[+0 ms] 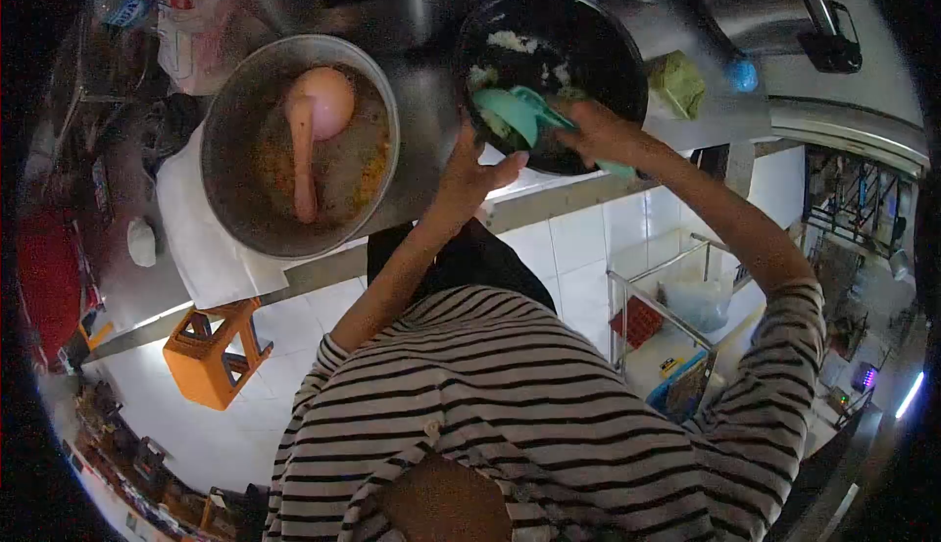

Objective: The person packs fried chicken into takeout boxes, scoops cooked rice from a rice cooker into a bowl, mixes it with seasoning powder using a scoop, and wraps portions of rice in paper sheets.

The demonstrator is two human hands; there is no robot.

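Observation:
A large black pan with white and greenish food inside stands at the upper middle. My right hand is closed round the handle of a turquoise ladle or scoop, whose bowl is over the left part of the pan with some food at it. At the pan's near left edge is my left hand, thumb stretched out and apart; its other fingers are partly hidden by the rim. Left of it, a wide metal pot holds brownish food with orange bits and a pink ladle lying in it.
An orange stool stands on the floor below the counter. A crumpled green packet lies right of the pan. White cloth or paper hangs under the pot. A metal rack stands at the lower right.

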